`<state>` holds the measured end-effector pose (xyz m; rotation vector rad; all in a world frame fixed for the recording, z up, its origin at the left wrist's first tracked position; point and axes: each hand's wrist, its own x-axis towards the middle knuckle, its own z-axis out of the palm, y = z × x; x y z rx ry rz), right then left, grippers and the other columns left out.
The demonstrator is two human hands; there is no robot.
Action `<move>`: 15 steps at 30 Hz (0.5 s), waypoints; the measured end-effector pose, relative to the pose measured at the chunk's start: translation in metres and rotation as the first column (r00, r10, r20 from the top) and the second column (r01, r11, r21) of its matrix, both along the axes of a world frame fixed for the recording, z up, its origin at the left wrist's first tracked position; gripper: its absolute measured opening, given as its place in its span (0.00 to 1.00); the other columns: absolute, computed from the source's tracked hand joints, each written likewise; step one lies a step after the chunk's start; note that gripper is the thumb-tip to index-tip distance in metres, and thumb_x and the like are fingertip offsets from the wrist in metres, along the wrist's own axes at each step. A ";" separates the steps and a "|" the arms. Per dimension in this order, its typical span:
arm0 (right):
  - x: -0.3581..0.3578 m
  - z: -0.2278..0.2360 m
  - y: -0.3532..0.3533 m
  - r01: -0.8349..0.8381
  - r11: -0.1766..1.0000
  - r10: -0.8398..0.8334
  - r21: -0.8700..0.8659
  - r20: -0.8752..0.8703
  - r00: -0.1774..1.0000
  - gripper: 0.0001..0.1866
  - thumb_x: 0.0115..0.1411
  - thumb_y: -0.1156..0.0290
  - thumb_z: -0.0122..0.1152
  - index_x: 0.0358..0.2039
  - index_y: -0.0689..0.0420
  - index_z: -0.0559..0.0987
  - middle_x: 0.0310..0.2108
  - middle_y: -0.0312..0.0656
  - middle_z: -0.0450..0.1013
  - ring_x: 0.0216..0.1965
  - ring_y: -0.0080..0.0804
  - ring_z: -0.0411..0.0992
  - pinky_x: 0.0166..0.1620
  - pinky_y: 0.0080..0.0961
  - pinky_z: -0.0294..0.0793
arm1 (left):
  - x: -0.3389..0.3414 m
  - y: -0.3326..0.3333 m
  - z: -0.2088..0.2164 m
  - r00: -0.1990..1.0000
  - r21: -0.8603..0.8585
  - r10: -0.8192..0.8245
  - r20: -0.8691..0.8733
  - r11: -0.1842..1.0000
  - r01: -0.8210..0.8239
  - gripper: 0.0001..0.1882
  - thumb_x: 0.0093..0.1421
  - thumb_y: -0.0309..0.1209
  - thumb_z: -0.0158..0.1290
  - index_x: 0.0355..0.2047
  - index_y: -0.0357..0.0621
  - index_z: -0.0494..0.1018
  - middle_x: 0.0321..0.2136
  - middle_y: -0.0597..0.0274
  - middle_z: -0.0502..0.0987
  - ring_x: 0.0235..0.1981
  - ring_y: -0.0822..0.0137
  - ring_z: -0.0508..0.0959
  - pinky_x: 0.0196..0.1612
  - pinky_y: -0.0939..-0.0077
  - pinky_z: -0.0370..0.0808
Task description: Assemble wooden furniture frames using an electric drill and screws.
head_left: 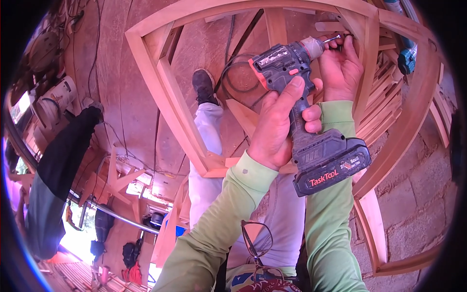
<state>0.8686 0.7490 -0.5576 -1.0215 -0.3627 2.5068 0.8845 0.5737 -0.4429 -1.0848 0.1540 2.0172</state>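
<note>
My left hand (279,119) is wrapped round the grip of a dark cordless drill (282,61), its thumb resting along the back of the handle. The drill's battery (333,168) is toward me, and its bit (332,38) points away to the right at an inner corner of a wooden frame (163,82). Beside the bit tip, the fingers of my right hand (343,65) are pinched together against the wood. Whatever they hold is too small to make out. The curved frame leans over my legs.
A coiled black cable (238,73) lies on the floor near my shoe (203,86). Long wooden strips (384,107) are stacked at the right, by a block wall (413,194). Eyeglasses (258,238) hang at my chest. At the left stands a white bucket (61,92).
</note>
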 end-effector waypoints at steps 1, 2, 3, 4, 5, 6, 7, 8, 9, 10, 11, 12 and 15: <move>-0.001 0.002 0.000 0.014 1.000 -0.014 0.009 0.008 1.000 0.06 0.66 0.73 0.62 0.42 0.59 0.78 0.30 0.35 0.65 0.34 0.29 0.61 0.42 0.30 0.62 | -0.003 0.001 0.002 0.997 -0.029 -0.062 -0.053 0.998 0.061 0.19 0.71 0.43 0.54 0.50 0.39 0.72 0.23 0.70 0.65 0.23 0.76 0.65 0.28 0.81 0.66; -0.001 0.001 -0.001 0.028 0.999 -0.028 0.015 0.016 0.999 0.06 0.66 0.73 0.62 0.42 0.60 0.78 0.30 0.35 0.65 0.34 0.29 0.61 0.42 0.30 0.62 | -0.005 0.002 0.003 0.997 -0.033 -0.064 -0.053 0.998 0.062 0.19 0.71 0.43 0.54 0.50 0.39 0.72 0.23 0.70 0.65 0.23 0.76 0.65 0.28 0.81 0.66; -0.001 -0.001 -0.002 0.030 0.999 -0.030 0.012 0.016 0.999 0.06 0.66 0.73 0.62 0.42 0.60 0.78 0.30 0.35 0.65 0.34 0.29 0.61 0.42 0.30 0.62 | -0.006 0.002 0.003 0.997 -0.045 -0.053 -0.050 0.998 0.051 0.19 0.71 0.42 0.54 0.50 0.38 0.72 0.24 0.69 0.66 0.24 0.76 0.66 0.27 0.81 0.67; 0.000 -0.002 -0.003 0.014 1.000 -0.014 0.002 -0.015 1.000 0.06 0.66 0.73 0.62 0.42 0.60 0.78 0.30 0.35 0.65 0.34 0.29 0.61 0.42 0.29 0.62 | -0.008 0.002 0.004 0.998 -0.058 -0.042 -0.048 0.998 0.039 0.18 0.71 0.41 0.55 0.50 0.37 0.72 0.26 0.69 0.66 0.24 0.76 0.66 0.27 0.81 0.67; 0.000 -0.002 -0.002 -0.003 1.000 0.003 0.000 -0.046 0.999 0.06 0.66 0.73 0.62 0.42 0.60 0.78 0.30 0.35 0.65 0.34 0.29 0.61 0.42 0.29 0.62 | -0.008 0.003 0.003 0.998 -0.055 -0.042 -0.048 0.998 0.040 0.18 0.71 0.41 0.55 0.50 0.37 0.72 0.26 0.69 0.66 0.24 0.76 0.66 0.27 0.81 0.67; 0.000 -0.001 0.000 -0.002 1.000 0.003 0.002 -0.046 0.999 0.06 0.66 0.73 0.62 0.42 0.60 0.78 0.30 0.35 0.65 0.34 0.29 0.61 0.42 0.29 0.62 | -0.007 0.003 0.001 0.998 -0.043 -0.034 -0.048 0.999 0.032 0.18 0.71 0.40 0.55 0.50 0.38 0.72 0.29 0.67 0.69 0.24 0.77 0.66 0.27 0.81 0.68; 0.000 -0.001 0.001 -0.001 1.000 0.002 0.011 -0.041 0.999 0.06 0.66 0.73 0.61 0.42 0.60 0.78 0.31 0.35 0.65 0.34 0.29 0.61 0.42 0.28 0.62 | -0.007 0.004 0.001 0.998 -0.031 -0.026 -0.049 0.999 0.025 0.17 0.71 0.39 0.55 0.51 0.38 0.72 0.32 0.66 0.72 0.25 0.77 0.67 0.27 0.81 0.68; 0.000 0.000 -0.001 0.001 1.000 0.000 0.015 -0.036 0.999 0.06 0.66 0.73 0.61 0.43 0.60 0.78 0.31 0.35 0.66 0.34 0.29 0.61 0.42 0.28 0.62 | -0.008 0.005 0.002 0.998 -0.032 -0.028 -0.049 0.999 0.026 0.17 0.71 0.39 0.55 0.51 0.38 0.72 0.32 0.66 0.72 0.25 0.77 0.67 0.27 0.81 0.68; -0.001 0.002 -0.002 0.002 1.000 -0.002 0.014 -0.036 0.999 0.06 0.66 0.73 0.61 0.43 0.60 0.78 0.31 0.35 0.66 0.34 0.29 0.61 0.42 0.28 0.62 | -0.010 0.007 0.003 0.998 -0.048 -0.030 -0.060 0.998 0.027 0.17 0.71 0.39 0.55 0.51 0.39 0.71 0.36 0.65 0.73 0.25 0.77 0.67 0.27 0.81 0.69; -0.001 0.004 -0.003 0.024 0.999 -0.024 0.036 -0.006 1.000 0.06 0.67 0.73 0.61 0.42 0.60 0.78 0.31 0.35 0.66 0.34 0.29 0.61 0.42 0.28 0.62 | -0.011 0.008 0.004 0.997 -0.064 -0.033 -0.071 0.998 0.028 0.17 0.71 0.38 0.54 0.52 0.39 0.71 0.40 0.64 0.75 0.26 0.77 0.68 0.26 0.81 0.69; -0.002 0.004 -0.004 0.046 0.997 -0.047 0.057 0.022 0.999 0.06 0.67 0.74 0.61 0.42 0.61 0.78 0.32 0.35 0.66 0.35 0.29 0.61 0.43 0.28 0.62 | -0.011 0.008 0.003 0.997 -0.065 -0.034 -0.071 0.997 0.029 0.17 0.71 0.38 0.54 0.52 0.39 0.71 0.40 0.64 0.75 0.26 0.77 0.68 0.26 0.81 0.69; -0.003 0.005 -0.006 0.047 0.997 -0.048 0.056 0.022 0.999 0.06 0.67 0.74 0.61 0.42 0.61 0.78 0.32 0.35 0.66 0.35 0.29 0.61 0.43 0.28 0.62 | -0.009 0.007 0.002 0.996 -0.055 -0.031 -0.078 0.998 0.027 0.17 0.71 0.38 0.54 0.52 0.39 0.71 0.43 0.64 0.75 0.26 0.77 0.68 0.27 0.80 0.70; -0.002 0.003 -0.005 0.058 0.998 -0.057 0.035 -0.007 0.998 0.06 0.66 0.75 0.61 0.42 0.61 0.78 0.32 0.35 0.66 0.35 0.29 0.61 0.43 0.27 0.63 | -0.009 0.008 0.000 0.997 -0.044 -0.027 -0.079 0.999 0.024 0.17 0.71 0.38 0.54 0.53 0.39 0.70 0.45 0.64 0.76 0.26 0.77 0.68 0.26 0.80 0.70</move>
